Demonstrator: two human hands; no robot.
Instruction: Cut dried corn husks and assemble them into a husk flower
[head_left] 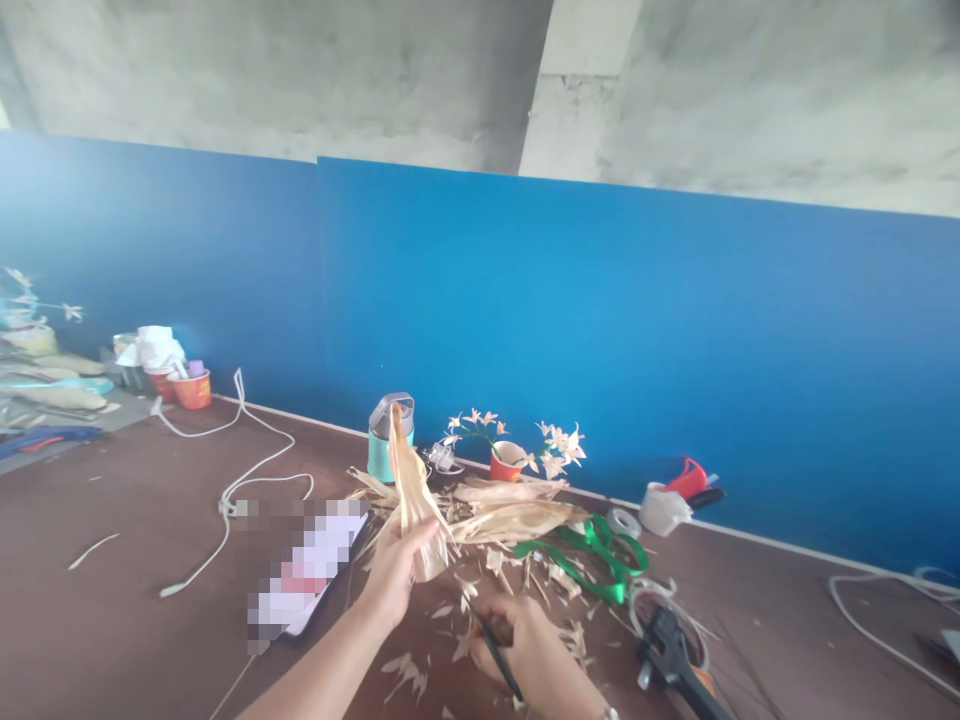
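Observation:
My left hand (401,560) is closed around the lower part of a dried corn husk (412,490), which stands upright with its narrow end at the top. Lower and to the right, my right hand (517,640) grips a slim black tool (495,650); its exact kind is unclear. The tool's tip lies close to a small pale husk flower (466,590). More corn husks (517,520) lie in a pile behind both hands, with cut scraps (409,672) scattered around them.
Behind the pile stand a teal container (380,458) and an orange cup (506,465) with husk flowers. Green ribbon (611,560), a tape roll (622,522) and a black glue gun (675,660) lie right. A phone (311,580) and white cable (225,505) lie left. A blue partition (637,330) bounds the table.

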